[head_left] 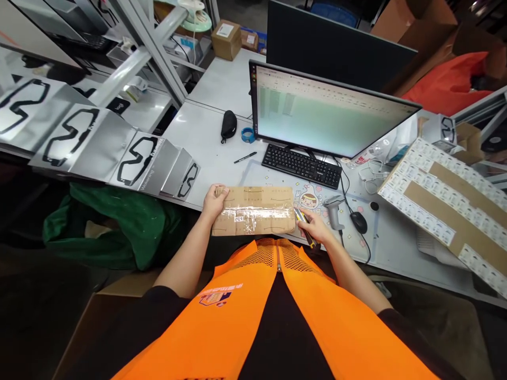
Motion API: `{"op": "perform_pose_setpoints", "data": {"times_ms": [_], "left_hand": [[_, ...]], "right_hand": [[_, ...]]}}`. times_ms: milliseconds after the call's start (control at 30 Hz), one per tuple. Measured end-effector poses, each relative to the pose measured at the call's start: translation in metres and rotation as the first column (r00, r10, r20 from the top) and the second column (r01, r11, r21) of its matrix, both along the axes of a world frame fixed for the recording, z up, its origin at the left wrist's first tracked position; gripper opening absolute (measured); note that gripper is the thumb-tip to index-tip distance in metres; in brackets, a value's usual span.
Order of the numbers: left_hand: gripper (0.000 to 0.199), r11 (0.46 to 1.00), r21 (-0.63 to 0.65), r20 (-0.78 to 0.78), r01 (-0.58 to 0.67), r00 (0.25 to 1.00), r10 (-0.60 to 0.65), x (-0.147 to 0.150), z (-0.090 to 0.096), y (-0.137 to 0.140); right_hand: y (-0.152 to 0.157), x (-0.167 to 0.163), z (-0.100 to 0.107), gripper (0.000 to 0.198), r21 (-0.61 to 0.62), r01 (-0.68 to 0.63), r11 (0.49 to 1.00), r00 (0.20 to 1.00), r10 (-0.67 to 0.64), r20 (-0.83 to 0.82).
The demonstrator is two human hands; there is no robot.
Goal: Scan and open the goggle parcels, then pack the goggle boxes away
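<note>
A brown cardboard box [257, 227], sealed along its middle with shiny clear tape, lies at the desk's front edge close to my vest. My left hand [215, 201] grips its left end, thumb on the top face. At the box's right end my right hand [314, 226] is closed round a yellow and black utility knife [310, 238]. The knife's tip is beside the right edge of the box; whether it touches the cardboard I cannot tell. Under the box lies a desk mat [273, 177] with cartoon prints.
A keyboard [301, 165], monitor [332, 113], mouse [359, 222] and grey barcode scanner [335, 214] stand nearby. Silver boxes [137, 161] line the left side. A sticker-covered cardboard sheet [447, 211] is at right. A pen [245, 157], black case [228, 125] and blue tape roll [248, 135] lie behind.
</note>
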State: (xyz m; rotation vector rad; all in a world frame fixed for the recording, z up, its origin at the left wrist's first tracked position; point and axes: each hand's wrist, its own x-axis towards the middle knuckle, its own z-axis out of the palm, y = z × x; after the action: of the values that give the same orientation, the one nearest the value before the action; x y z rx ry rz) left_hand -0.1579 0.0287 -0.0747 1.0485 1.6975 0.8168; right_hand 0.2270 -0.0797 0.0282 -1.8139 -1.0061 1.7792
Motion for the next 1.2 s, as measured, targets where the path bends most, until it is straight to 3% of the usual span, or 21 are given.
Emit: {"op": "perform_pose_setpoints", "data": {"times_ms": [167, 267, 333, 433, 533, 600, 667, 767, 867, 1000, 1100, 1200], "left_hand": [[0.040, 1.000, 0.010, 0.024, -0.002, 1.000, 0.002, 0.001, 0.003, 0.000], [0.043, 0.998, 0.051, 0.154, -0.040, 0.988, 0.032, -0.004, 0.005, -0.006], [0.045, 0.990, 0.076, 0.250, -0.123, 0.963, 0.100, -0.014, 0.008, -0.018], [0.057, 0.991, 0.048, 0.330, -0.127, 0.938, 0.104, -0.032, 0.013, -0.050], [0.087, 0.998, -0.014, 0.370, 0.064, 0.927, -0.055, -0.042, 0.018, -0.090], [0.104, 0.989, -0.038, 0.414, 0.145, 0.903, -0.117, -0.040, 0.018, -0.112], [0.113, 0.987, -0.053, 0.441, 0.149, 0.891, -0.111, -0.034, 0.015, -0.126], [0.113, 0.993, -0.063, 0.403, 0.096, 0.913, -0.062, -0.025, 0.005, -0.134], [0.109, 0.998, -0.030, 0.419, 0.055, 0.907, -0.038, -0.022, -0.003, -0.135], [0.110, 0.997, -0.033, 0.501, 0.076, 0.864, -0.050, -0.026, 0.002, -0.134], [0.109, 0.989, -0.053, 0.452, 0.135, 0.887, -0.097, -0.031, 0.010, -0.135], [0.109, 0.982, -0.078, 0.337, 0.170, 0.932, -0.134, -0.037, 0.018, -0.132]], "right_hand": [[-0.029, 0.010, 0.007, 0.096, -0.045, -0.120, 0.992, 0.992, 0.121, 0.033], [-0.015, 0.027, 0.020, 0.084, 0.082, -0.178, 0.980, 0.948, 0.149, 0.280], [0.009, 0.027, 0.037, 0.069, 0.197, -0.310, 0.930, 0.846, 0.176, 0.503], [0.049, -0.012, 0.066, 0.049, 0.155, -0.616, 0.772, 0.593, 0.325, 0.737], [0.076, -0.096, 0.080, 0.035, -0.019, -0.842, 0.538, 0.321, 0.530, 0.785], [0.082, -0.156, 0.077, 0.032, -0.075, -0.923, 0.378, 0.180, 0.593, 0.785], [0.081, -0.204, 0.068, 0.033, -0.083, -0.968, 0.238, 0.084, 0.615, 0.784], [0.076, -0.246, 0.053, 0.042, -0.101, -0.990, 0.097, -0.020, 0.617, 0.787], [0.072, -0.257, 0.046, 0.041, -0.158, -0.984, 0.085, -0.079, 0.586, 0.806], [0.068, -0.241, 0.048, 0.039, -0.218, -0.964, 0.150, -0.099, 0.562, 0.821], [0.060, -0.199, 0.054, 0.047, -0.269, -0.935, 0.232, -0.087, 0.586, 0.806], [0.044, -0.120, 0.061, 0.052, -0.322, -0.873, 0.367, -0.050, 0.590, 0.806]]}}
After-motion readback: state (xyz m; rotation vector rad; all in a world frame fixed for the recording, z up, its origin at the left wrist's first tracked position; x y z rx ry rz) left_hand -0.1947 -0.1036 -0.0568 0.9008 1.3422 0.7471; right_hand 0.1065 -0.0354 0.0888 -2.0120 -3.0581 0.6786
